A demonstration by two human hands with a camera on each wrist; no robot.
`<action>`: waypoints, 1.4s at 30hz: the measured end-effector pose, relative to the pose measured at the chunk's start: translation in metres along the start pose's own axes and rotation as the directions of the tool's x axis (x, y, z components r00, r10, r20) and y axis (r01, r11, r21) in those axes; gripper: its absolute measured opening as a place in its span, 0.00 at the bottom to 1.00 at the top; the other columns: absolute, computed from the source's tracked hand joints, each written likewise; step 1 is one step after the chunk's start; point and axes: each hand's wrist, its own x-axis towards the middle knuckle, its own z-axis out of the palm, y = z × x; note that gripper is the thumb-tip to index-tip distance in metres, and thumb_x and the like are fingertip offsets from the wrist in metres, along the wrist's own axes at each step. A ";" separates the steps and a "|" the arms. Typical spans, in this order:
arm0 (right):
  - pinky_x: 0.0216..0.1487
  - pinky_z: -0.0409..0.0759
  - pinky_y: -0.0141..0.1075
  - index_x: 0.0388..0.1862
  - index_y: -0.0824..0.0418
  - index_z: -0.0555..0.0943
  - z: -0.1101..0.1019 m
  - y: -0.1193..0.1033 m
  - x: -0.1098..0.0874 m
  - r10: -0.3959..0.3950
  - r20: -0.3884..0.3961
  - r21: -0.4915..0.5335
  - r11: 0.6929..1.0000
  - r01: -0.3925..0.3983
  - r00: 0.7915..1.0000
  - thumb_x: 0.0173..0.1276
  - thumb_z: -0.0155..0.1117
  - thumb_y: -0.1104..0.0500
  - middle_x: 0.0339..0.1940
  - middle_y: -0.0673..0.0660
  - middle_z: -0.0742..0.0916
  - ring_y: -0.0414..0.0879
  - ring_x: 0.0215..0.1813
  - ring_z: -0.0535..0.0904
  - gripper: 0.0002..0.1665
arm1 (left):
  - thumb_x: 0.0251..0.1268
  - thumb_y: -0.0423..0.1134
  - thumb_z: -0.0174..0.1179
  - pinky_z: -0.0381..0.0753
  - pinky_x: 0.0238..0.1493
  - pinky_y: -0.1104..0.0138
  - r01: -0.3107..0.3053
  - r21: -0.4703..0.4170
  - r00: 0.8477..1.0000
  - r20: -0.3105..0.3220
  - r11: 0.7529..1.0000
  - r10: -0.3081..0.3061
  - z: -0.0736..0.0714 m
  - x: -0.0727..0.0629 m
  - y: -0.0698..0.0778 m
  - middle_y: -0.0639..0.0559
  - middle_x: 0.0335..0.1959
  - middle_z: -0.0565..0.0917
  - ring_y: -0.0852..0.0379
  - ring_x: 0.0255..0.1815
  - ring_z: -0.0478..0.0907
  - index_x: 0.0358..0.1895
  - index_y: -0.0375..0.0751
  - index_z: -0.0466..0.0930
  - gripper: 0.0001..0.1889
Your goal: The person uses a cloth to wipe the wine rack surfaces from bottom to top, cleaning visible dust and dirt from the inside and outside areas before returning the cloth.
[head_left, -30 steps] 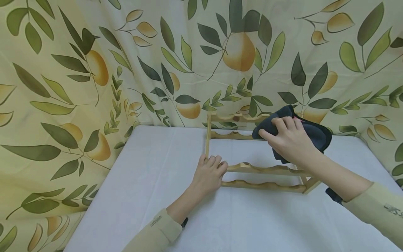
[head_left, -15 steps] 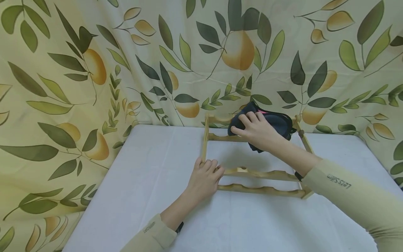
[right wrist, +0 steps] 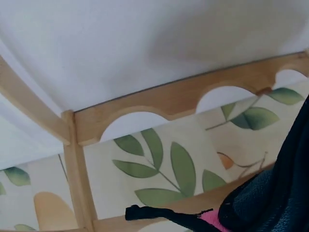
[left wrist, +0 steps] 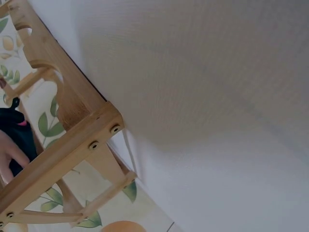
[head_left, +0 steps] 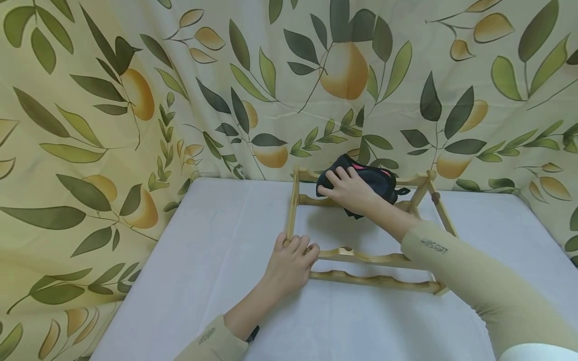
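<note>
Your right hand (head_left: 354,193) grips the dark pouch (head_left: 379,183) from above, fingers curled over its top and the thumb toward its left end. Your left hand (head_left: 291,263) clasps the rack (head_left: 375,281) at its near left corner, knuckles up; its fingertips are hidden, so you can't tell how tightly they press.

The pouch lies directly under your right palm, beyond your left hand and to its right. It sits over the rack's far side, crossing in front of the far rails; the shadow below suggests it hangs above the table (head_left: 217,281). Whether it touches the wood, you can't tell.

Expect the pouch to be light, soft and easily bent, the fabric hardly slippery and not fragile. Take it across its thick middle, as you have it, since a hold on one end would probably let the rest sag. A loop (head_left: 402,191) sticks out at its right end, and could snag on a rail; a little pink (right wrist: 212,220) shows beside it. The wooden rack looks stiff but light enough to slide, so its corner makes a sensible steadying point.

Behind everything hangs a leaf-printed curtain (head_left: 253,50).
</note>
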 end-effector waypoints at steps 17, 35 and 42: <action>0.41 0.70 0.48 0.51 0.51 0.65 0.034 0.005 -0.005 0.124 0.159 -0.063 0.991 -0.115 0.979 0.61 0.63 0.54 0.49 0.60 0.68 0.56 0.46 0.65 0.22 | 0.65 0.43 0.40 0.59 0.43 0.59 -0.017 0.015 0.999 0.031 1.000 0.016 -0.001 0.001 0.001 0.56 0.31 0.67 0.57 0.34 0.63 0.36 0.52 0.71 0.08; 0.43 0.69 0.43 0.57 0.51 0.61 0.039 0.000 -0.003 0.183 0.182 -0.197 0.969 -0.146 0.966 0.62 0.61 0.53 0.60 0.62 0.63 0.56 0.52 0.63 0.28 | 0.70 0.42 0.31 0.58 0.41 0.61 0.000 0.031 1.000 -0.011 1.000 0.001 0.000 0.000 0.000 0.55 0.29 0.67 0.57 0.32 0.61 0.33 0.50 0.70 0.16; 0.40 0.71 0.43 0.51 0.56 0.62 0.043 0.000 -0.003 0.156 0.059 -0.189 0.972 -0.142 0.986 0.57 0.66 0.62 0.55 0.64 0.66 0.57 0.48 0.65 0.28 | 0.71 0.42 0.31 0.59 0.41 0.62 0.005 0.042 0.999 -0.035 0.999 -0.003 0.000 0.000 0.001 0.55 0.29 0.67 0.57 0.32 0.61 0.32 0.49 0.70 0.16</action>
